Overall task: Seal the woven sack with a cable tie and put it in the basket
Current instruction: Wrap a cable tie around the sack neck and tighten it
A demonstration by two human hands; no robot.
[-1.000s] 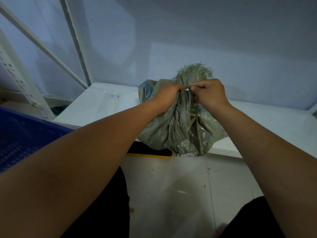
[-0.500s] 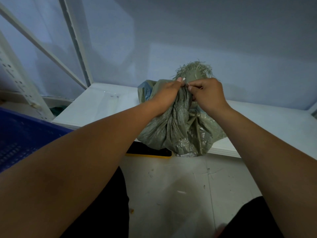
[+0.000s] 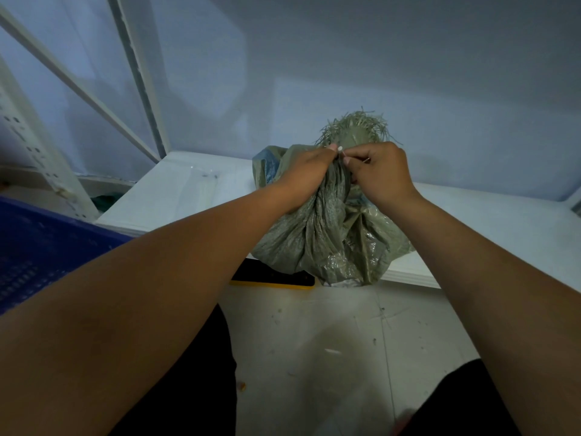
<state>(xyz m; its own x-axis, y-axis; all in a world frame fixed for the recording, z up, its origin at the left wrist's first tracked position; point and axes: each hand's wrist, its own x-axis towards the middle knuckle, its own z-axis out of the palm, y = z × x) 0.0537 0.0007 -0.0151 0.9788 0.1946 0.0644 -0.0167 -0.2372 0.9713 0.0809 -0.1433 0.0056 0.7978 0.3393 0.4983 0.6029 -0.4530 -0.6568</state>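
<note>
Head view: left hand (image 3: 306,173) and right hand (image 3: 382,174) together grip neck of woven sack (image 3: 317,240).

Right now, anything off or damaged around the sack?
The woven sack has a mouth frayed into loose strands above the left hand and right hand gripping its neck, and its belly overhangs the front edge of the white platform. Small scraps litter the floor.

A single wide-angle camera worn on the person's head looks forward and down along both forearms (image 3: 157,294), close enough that they fill the lower frame. The sack (image 3: 327,240) on the white surface (image 3: 195,196) sits near centre at the end of the outstretched arms; the blue basket (image 3: 47,247) clips the left edge, the wall (image 3: 377,58) fills the top, and the floor (image 3: 314,341) lies directly below.
</note>
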